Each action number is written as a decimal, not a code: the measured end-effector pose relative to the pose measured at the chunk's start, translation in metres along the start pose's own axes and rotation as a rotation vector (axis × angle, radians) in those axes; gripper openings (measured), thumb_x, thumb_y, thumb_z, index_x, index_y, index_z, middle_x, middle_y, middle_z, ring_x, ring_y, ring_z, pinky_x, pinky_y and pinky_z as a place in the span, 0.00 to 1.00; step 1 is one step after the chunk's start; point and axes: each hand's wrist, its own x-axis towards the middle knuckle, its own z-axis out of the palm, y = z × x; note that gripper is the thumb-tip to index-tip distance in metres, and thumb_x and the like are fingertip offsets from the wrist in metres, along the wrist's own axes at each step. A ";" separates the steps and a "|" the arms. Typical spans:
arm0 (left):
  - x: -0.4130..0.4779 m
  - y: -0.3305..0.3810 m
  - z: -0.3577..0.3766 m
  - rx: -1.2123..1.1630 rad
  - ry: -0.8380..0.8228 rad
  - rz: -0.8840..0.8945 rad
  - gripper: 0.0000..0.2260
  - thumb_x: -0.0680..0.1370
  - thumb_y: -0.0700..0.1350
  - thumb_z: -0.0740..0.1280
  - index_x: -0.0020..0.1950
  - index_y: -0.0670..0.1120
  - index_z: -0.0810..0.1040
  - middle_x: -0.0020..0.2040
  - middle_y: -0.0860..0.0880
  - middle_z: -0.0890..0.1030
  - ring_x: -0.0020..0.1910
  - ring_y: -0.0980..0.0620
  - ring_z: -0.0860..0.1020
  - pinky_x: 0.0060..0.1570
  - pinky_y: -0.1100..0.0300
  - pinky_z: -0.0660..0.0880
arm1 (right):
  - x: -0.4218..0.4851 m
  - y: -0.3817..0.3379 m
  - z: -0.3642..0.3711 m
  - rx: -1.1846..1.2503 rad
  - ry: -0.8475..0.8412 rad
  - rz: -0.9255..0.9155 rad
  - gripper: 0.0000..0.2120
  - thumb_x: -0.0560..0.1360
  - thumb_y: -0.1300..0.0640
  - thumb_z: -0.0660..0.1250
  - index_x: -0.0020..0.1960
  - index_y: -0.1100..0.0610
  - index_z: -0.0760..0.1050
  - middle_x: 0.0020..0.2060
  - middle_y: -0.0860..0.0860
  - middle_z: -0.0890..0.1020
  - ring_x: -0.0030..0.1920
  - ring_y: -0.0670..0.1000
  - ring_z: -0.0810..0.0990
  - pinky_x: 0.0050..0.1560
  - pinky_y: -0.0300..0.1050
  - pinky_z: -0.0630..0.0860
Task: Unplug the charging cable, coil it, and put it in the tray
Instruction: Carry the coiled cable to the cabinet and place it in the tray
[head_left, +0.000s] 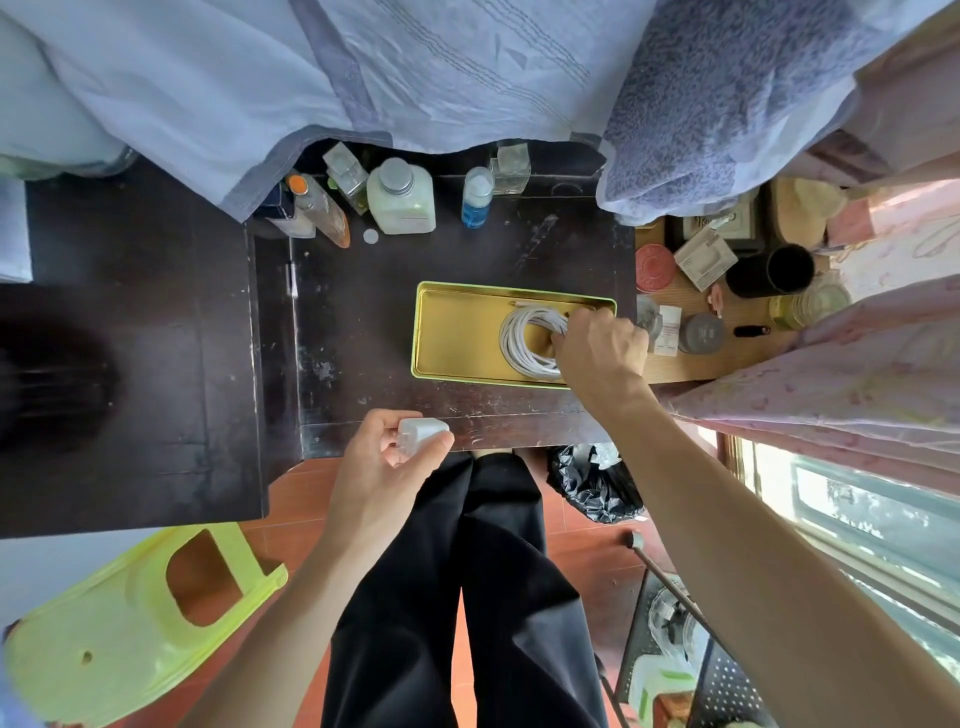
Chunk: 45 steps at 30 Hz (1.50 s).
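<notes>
A white charging cable (519, 340), wound into a coil, lies in the right half of a shallow gold tray (457, 332) with a green rim on the dark table. My right hand (597, 348) reaches into the tray from the right, its fingers closed on the coil's right side. One cable end lies straight along the tray's far wall. My left hand (384, 467) hovers at the table's near edge and grips a small white charger plug (422, 430) between thumb and fingers. The plug is separate from the cable.
Several bottles (400, 195) stand along the table's back edge under hanging blue cloth (363, 67). A side shelf (727, 301) at right holds jars, a box and a black cup. A yellow-green plastic stool (130, 623) and a black bag (592, 483) sit on the floor.
</notes>
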 end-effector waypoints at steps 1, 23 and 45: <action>0.000 0.000 0.001 -0.005 -0.001 0.003 0.11 0.74 0.51 0.77 0.53 0.54 0.80 0.47 0.55 0.86 0.49 0.52 0.85 0.57 0.48 0.80 | 0.001 0.000 0.001 0.000 0.000 0.001 0.11 0.83 0.53 0.66 0.59 0.58 0.81 0.53 0.56 0.86 0.54 0.61 0.86 0.43 0.50 0.70; 0.064 0.066 0.031 0.522 0.088 0.404 0.16 0.75 0.49 0.74 0.62 0.53 0.79 0.55 0.54 0.80 0.50 0.56 0.79 0.51 0.60 0.78 | -0.085 0.049 0.005 1.560 -0.039 0.315 0.06 0.80 0.52 0.71 0.51 0.52 0.87 0.42 0.52 0.89 0.37 0.38 0.83 0.40 0.30 0.76; 0.135 0.053 0.060 1.381 0.004 0.620 0.21 0.78 0.39 0.71 0.70 0.49 0.72 0.61 0.48 0.79 0.49 0.42 0.84 0.47 0.47 0.82 | -0.095 0.029 0.040 1.823 -0.195 0.487 0.06 0.82 0.51 0.70 0.49 0.50 0.84 0.35 0.46 0.87 0.30 0.41 0.82 0.30 0.30 0.76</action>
